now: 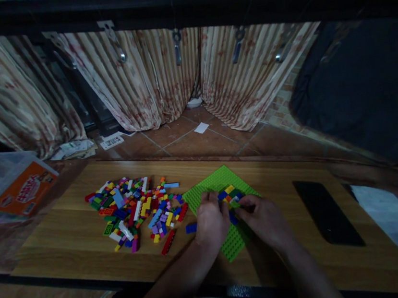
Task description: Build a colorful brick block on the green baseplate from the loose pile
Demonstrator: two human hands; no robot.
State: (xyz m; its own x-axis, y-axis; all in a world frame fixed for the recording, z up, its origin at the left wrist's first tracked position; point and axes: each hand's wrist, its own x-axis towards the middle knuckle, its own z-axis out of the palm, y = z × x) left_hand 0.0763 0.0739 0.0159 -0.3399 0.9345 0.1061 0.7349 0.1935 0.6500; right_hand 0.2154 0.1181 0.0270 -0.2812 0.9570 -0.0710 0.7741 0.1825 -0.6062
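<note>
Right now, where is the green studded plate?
In the head view, the green studded plate lies right of centre on the wooden table, under the left hand and right hand, between the brick pile and flat black object.

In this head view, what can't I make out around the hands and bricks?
All in the head view:
- Left hand: its own back hides most of the fingertips, so whether it holds anything is unclear.
- Right hand: too small and dim to tell what its fingers pinch, if anything.
- Green baseplate: partly covered by both hands.
- Brick pile: upper pieces hide lower ones.
- Plastic box: cut off by the left edge.
</note>
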